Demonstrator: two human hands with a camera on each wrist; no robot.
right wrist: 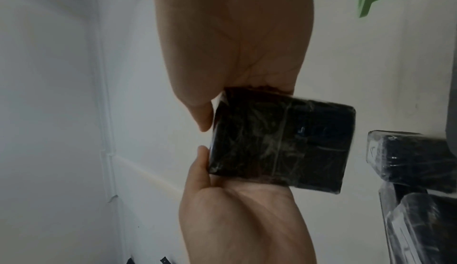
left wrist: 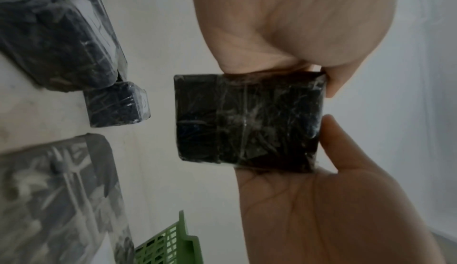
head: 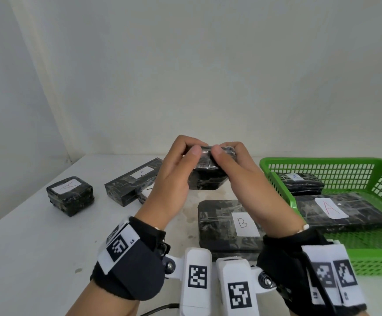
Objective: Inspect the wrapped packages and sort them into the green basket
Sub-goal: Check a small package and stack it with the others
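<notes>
Flat package (head: 228, 226) reads "B"; basket package (head: 340, 210) "A".

Black wrist straps (head: 130, 270) bearing white coded tags (head: 198, 276).

held package (head: 208, 179) label hidden, basket (head: 322, 161) cropped

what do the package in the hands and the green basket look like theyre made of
Held package: seemingly dark wrapping under glossy clear film or tape, judging by crinkled highlights and seam lines in the wrist views; the contents are hidden. Green basket: looks like moulded plastic with a smooth rim and evenly gridded lattice walls.
</notes>
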